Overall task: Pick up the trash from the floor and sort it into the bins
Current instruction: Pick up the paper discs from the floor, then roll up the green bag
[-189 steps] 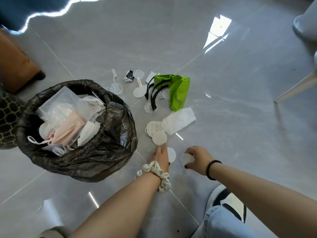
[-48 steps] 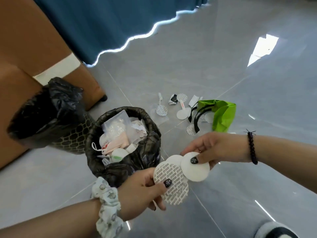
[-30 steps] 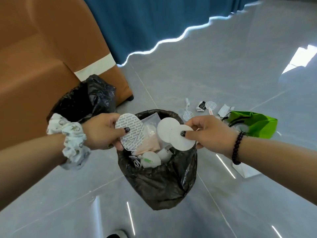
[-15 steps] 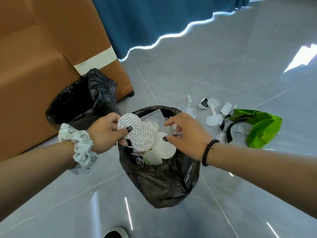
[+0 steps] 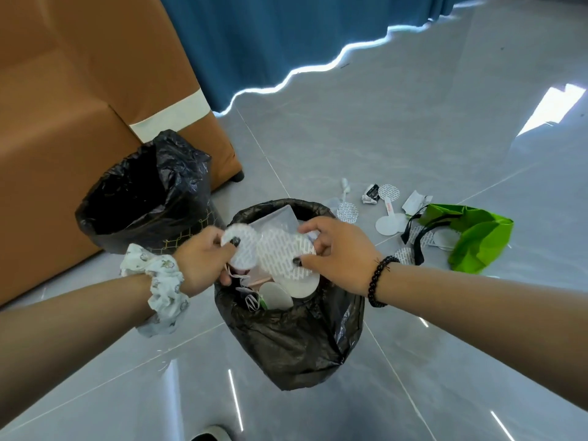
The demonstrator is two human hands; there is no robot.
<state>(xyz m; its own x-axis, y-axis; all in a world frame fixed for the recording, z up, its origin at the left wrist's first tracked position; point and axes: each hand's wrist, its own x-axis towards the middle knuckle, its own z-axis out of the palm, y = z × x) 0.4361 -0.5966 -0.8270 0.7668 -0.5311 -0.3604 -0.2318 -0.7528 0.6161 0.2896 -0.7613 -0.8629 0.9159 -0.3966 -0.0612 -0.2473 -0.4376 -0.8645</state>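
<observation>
Presently both hands, left hand [image 5: 203, 262] and right hand [image 5: 337, 253], pinch discs [image 5: 280, 253] over the bin [image 5: 286, 338]; next, release, then collect remaining floor litter [image 5: 386, 222].

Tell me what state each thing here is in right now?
Left hand: pinching a plain white round seal.
Right hand: pinching a printed white round seal.
Near black-lined bin: open, nearly full.
Far black-lined bin: open, inside dark.
Green fabric bag: crumpled on the grey tiled floor.
</observation>
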